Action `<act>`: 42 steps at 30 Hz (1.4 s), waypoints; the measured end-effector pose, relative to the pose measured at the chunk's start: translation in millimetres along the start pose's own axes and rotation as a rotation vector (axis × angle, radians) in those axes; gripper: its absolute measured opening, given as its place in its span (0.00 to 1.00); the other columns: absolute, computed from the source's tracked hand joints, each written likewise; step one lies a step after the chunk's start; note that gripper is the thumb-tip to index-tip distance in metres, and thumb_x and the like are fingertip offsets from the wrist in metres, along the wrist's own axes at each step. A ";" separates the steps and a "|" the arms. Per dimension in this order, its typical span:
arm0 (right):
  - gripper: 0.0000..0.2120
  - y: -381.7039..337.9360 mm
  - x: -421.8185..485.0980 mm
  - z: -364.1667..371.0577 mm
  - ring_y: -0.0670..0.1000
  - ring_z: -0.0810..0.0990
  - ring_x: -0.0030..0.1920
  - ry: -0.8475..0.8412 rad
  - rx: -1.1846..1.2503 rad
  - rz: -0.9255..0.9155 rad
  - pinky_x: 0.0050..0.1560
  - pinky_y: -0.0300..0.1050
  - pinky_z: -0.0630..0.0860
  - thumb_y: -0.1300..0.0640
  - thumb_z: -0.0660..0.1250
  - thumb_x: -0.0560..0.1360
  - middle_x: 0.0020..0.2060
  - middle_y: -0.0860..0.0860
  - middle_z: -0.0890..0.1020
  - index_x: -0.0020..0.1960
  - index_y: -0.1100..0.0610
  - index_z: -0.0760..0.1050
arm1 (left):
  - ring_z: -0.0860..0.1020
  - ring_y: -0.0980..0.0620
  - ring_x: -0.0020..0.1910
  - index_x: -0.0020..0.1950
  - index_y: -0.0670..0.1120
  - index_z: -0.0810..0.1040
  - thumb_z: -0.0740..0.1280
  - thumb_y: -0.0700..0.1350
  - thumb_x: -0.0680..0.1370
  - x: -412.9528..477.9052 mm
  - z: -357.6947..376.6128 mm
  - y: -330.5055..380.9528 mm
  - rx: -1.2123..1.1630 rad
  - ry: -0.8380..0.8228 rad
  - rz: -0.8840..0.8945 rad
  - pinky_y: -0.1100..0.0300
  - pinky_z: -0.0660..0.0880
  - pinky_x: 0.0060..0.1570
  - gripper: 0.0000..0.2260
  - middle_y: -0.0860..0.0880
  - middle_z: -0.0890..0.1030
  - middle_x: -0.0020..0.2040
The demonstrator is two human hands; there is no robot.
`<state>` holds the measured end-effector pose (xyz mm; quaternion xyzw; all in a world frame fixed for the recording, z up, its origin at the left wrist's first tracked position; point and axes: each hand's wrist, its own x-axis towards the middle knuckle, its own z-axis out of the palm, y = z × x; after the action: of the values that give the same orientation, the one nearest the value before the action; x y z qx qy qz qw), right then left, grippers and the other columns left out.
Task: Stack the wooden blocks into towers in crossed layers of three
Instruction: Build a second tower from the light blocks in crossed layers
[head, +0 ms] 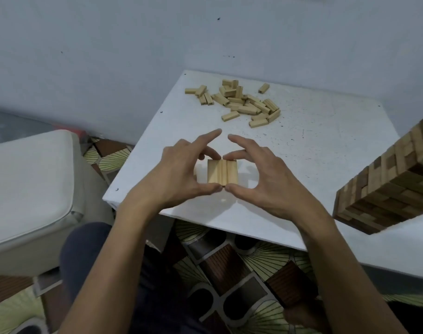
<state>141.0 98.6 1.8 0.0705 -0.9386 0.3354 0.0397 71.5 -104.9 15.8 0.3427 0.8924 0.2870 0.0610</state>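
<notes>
Left hand (179,179) is curled round the row of three blocks (222,171): thumb at the near ends, middle finger at the far ends, index finger poking out free. The row lies flat near the front edge of the speckled white tabletop (314,145), with the blocks side by side and touching. The loose pile (241,103) sits by the far edge. Right hand (261,179) mirrors the left, pinching the same row. They're pale smooth wood, squared little bars. They look light, stiff and kinda slick, so I'd squeeze across the ends to keep them flush. A tall tower (386,182) in mixed browns stands at the right edge.
</notes>
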 end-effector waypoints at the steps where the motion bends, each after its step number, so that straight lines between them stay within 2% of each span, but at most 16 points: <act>1: 0.41 -4.6 6.9 2.5 0.45 0.68 0.66 -0.009 0.005 -0.015 0.58 0.34 0.62 0.49 0.74 0.72 0.64 0.36 0.75 0.78 0.42 0.55 | 0.70 0.57 0.60 0.79 0.59 0.55 0.76 0.56 0.70 -2.5 -5.4 -4.7 0.003 0.014 -0.020 0.49 0.65 0.65 0.44 0.63 0.76 0.62; 4: 0.40 -15.9 26.8 12.2 0.46 0.68 0.66 -0.045 0.018 -0.045 0.58 0.37 0.63 0.49 0.74 0.73 0.64 0.37 0.76 0.77 0.43 0.55 | 0.69 0.55 0.66 0.79 0.59 0.56 0.77 0.55 0.70 -9.4 -18.0 -21.7 -0.018 0.053 -0.072 0.48 0.62 0.70 0.43 0.65 0.76 0.62; 8: 0.39 -22.4 47.0 25.5 0.45 0.67 0.67 -0.091 0.054 -0.061 0.57 0.31 0.61 0.49 0.73 0.72 0.64 0.37 0.76 0.77 0.42 0.56 | 0.69 0.57 0.68 0.79 0.58 0.56 0.76 0.57 0.68 -16.1 -23.7 -43.3 -0.045 0.081 -0.108 0.55 0.62 0.69 0.44 0.66 0.75 0.59; 12: 0.40 -25.5 60.4 34.1 0.45 0.67 0.67 -0.126 0.044 -0.062 0.59 0.39 0.61 0.49 0.73 0.72 0.65 0.37 0.76 0.77 0.42 0.55 | 0.68 0.56 0.69 0.79 0.58 0.56 0.76 0.57 0.69 -17.7 -23.5 -56.6 -0.068 0.099 -0.136 0.53 0.61 0.71 0.44 0.65 0.76 0.61; 14: 0.40 -25.5 64.7 37.2 0.45 0.67 0.67 -0.136 0.040 -0.064 0.59 0.40 0.61 0.49 0.73 0.72 0.64 0.37 0.76 0.77 0.42 0.56 | 0.68 0.56 0.68 0.79 0.58 0.56 0.76 0.57 0.69 -17.8 -23.5 -60.6 -0.077 0.099 -0.149 0.51 0.62 0.71 0.43 0.64 0.76 0.61; 18: 0.40 -23.4 71.2 41.6 0.45 0.67 0.67 -0.149 0.021 -0.067 0.57 0.33 0.60 0.50 0.73 0.73 0.65 0.37 0.75 0.77 0.42 0.55 | 0.68 0.57 0.68 0.79 0.58 0.56 0.75 0.56 0.70 -17.2 -22.4 -65.7 -0.095 0.092 -0.167 0.48 0.61 0.72 0.43 0.65 0.75 0.61; 23: 0.40 -21.7 75.5 44.1 0.44 0.66 0.67 -0.157 0.012 -0.072 0.56 0.30 0.60 0.49 0.73 0.73 0.65 0.36 0.75 0.78 0.42 0.55 | 0.68 0.57 0.68 0.79 0.58 0.55 0.76 0.54 0.70 -15.7 -22.0 -69.3 -0.116 0.090 -0.185 0.49 0.62 0.71 0.43 0.63 0.76 0.63; 27: 0.40 -20.2 75.2 43.8 0.45 0.66 0.67 -0.168 0.001 -0.067 0.58 0.37 0.60 0.49 0.73 0.73 0.65 0.36 0.75 0.78 0.42 0.55 | 0.68 0.55 0.68 0.79 0.57 0.56 0.77 0.52 0.71 -14.9 -19.6 -68.2 -0.118 0.095 -0.185 0.51 0.63 0.71 0.43 0.60 0.77 0.64; 30: 0.40 -18.0 75.5 44.1 0.45 0.66 0.67 -0.168 0.005 -0.067 0.57 0.29 0.59 0.49 0.73 0.73 0.65 0.35 0.75 0.77 0.41 0.55 | 0.68 0.55 0.68 0.79 0.57 0.55 0.76 0.53 0.71 -14.4 -19.2 -67.4 -0.110 0.091 -0.186 0.53 0.62 0.70 0.42 0.61 0.76 0.64; 32: 0.39 -17.2 75.7 44.5 0.44 0.66 0.67 -0.170 0.011 -0.064 0.56 0.27 0.58 0.49 0.73 0.73 0.65 0.35 0.75 0.77 0.41 0.55 | 0.68 0.55 0.68 0.79 0.57 0.55 0.76 0.53 0.72 -14.0 -19.3 -67.5 -0.108 0.088 -0.185 0.54 0.62 0.69 0.42 0.60 0.76 0.65; 35: 0.39 -17.7 75.2 44.7 0.45 0.66 0.67 -0.175 0.020 -0.062 0.56 0.32 0.61 0.49 0.73 0.73 0.65 0.36 0.75 0.78 0.41 0.55 | 0.68 0.55 0.68 0.79 0.58 0.56 0.76 0.53 0.72 -14.0 -18.4 -68.4 -0.102 0.085 -0.185 0.54 0.62 0.69 0.42 0.61 0.76 0.65; 38: 0.40 -19.3 74.1 45.2 0.45 0.66 0.68 -0.176 0.023 -0.068 0.61 0.41 0.62 0.49 0.73 0.73 0.67 0.36 0.74 0.78 0.41 0.55 | 0.68 0.56 0.67 0.79 0.59 0.56 0.75 0.55 0.72 -14.5 -16.7 -69.9 -0.100 0.088 -0.181 0.53 0.63 0.68 0.41 0.61 0.76 0.65; 42: 0.40 -18.5 70.7 46.9 0.45 0.66 0.70 -0.161 0.043 -0.077 0.65 0.43 0.62 0.48 0.73 0.73 0.71 0.39 0.69 0.78 0.40 0.54 | 0.68 0.62 0.67 0.79 0.61 0.55 0.75 0.58 0.70 -17.5 -13.8 -72.9 -0.141 0.077 -0.178 0.59 0.63 0.64 0.44 0.61 0.73 0.69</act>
<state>72.8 47.2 -14.3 0.1341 -0.9279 0.3469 -0.0243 38.5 -166.4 -14.7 0.2456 0.8987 0.3553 0.0755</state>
